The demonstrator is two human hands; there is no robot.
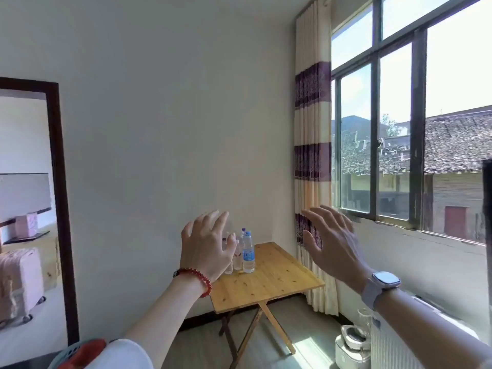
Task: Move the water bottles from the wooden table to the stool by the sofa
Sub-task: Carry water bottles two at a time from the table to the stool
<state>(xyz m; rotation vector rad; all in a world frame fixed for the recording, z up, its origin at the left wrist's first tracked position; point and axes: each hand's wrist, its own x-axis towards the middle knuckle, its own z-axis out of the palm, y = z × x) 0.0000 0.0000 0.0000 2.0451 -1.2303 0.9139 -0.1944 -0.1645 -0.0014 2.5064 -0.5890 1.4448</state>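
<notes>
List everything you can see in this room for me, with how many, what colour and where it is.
water bottles: several, exact count unclear, clear with a blue label and caps, grouped at the far left corner of the table
wooden table: one, light wood, folding legs, in the corner by the wall
curtain: one, cream with purple bands, left of the window
window: one, dark frame, right wall
mirror: one, dark frame, left wall
white appliance: one, on the floor under the window
left hand: open, empty, red bead bracelet at the wrist, raised in front of the bottles
right hand: open, empty, pale watch at the wrist, raised before the curtain
</notes>
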